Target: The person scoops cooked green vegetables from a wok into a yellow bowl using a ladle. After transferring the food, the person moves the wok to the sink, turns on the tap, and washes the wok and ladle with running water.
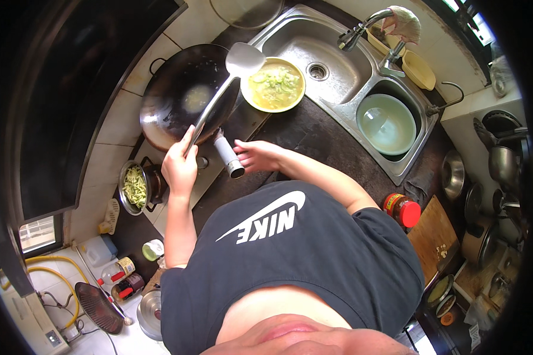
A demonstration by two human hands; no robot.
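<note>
My left hand [180,165] grips the handle of a metal wok spatula [245,59], whose blade is raised above the gap between wok and bowl. The dark wok [164,95] sits on the stove with a little liquid at its bottom. Its handle [225,153], a grey tube with a metal end, points towards me. Beside that handle is my right hand [257,156], fingers apart and holding nothing. A yellow-rimmed bowl [273,111] of soup with pale green slices stands between the wok and the sink.
A steel sink [313,49] with a faucet [348,37] lies beyond the bowl; its smaller basin holds a pale green basin [385,124]. Shredded green vegetable fills a metal bowl [134,191] left of the stove. A red-lidded jar [410,214] and a wooden cutting board [431,235] are at right.
</note>
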